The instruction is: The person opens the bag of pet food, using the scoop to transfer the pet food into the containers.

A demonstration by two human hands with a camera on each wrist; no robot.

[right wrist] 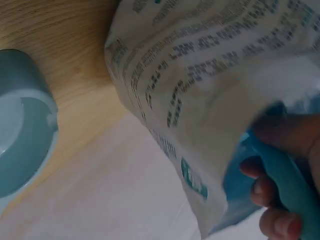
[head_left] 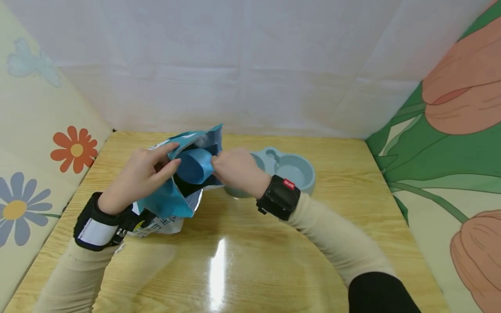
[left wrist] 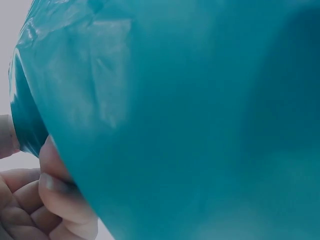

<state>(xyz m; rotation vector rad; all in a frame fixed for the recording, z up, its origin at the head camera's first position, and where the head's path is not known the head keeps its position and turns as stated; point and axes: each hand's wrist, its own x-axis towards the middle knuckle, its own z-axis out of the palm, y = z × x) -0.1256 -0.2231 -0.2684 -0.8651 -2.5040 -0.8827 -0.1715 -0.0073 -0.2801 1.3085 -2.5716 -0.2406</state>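
Observation:
My left hand (head_left: pixel 142 176) holds the near-left rim of a teal and white printed bag (head_left: pixel 162 198), thumb and fingers at its opening. In the left wrist view the bag's teal side (left wrist: pixel 175 120) fills most of the picture. My right hand (head_left: pixel 240 169) grips the handle of a blue scoop (head_left: pixel 192 166), whose cup sits in the bag's mouth. The right wrist view has my fingers curled round the blue handle (right wrist: pixel 285 177), beside the bag's white printed side (right wrist: pixel 185 75). What lies deeper in the bag is dark and cannot be made out.
Behind my right hand stands a pale blue-green double bowl (head_left: pixel 295 169), its left part partly covered by the hand. The wooden table (head_left: pixel 254 256) meets a white cloth (head_left: pixel 242 87) at the back. Flower-patterned panels (head_left: pixel 450 174) flank both sides.

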